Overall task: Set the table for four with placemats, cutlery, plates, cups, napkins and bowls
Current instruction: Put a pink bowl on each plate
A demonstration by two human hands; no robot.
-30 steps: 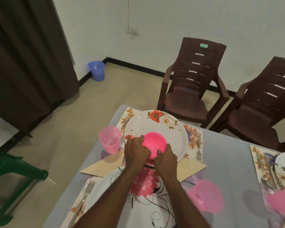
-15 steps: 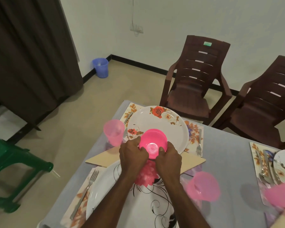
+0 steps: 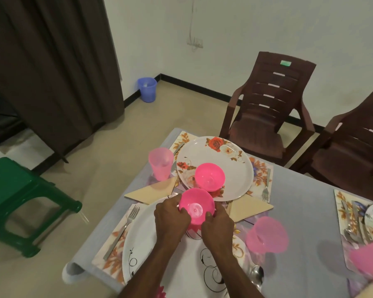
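Above the near plate (image 3: 151,250), both hands, left (image 3: 170,220) and right (image 3: 218,224), now grip one pink bowl (image 3: 195,206), lifted off a second bowl (image 3: 209,176) left on the far plate (image 3: 235,166).

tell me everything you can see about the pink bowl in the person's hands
The held bowl is small, round and bright pink, seemingly glossy plastic, with a paler round base showing inside. It looks empty and is tilted toward the camera. The left hand and right hand grip its rim from either side, above the far edge of the near plate. A matching second bowl sits just beyond it on the floral plate.
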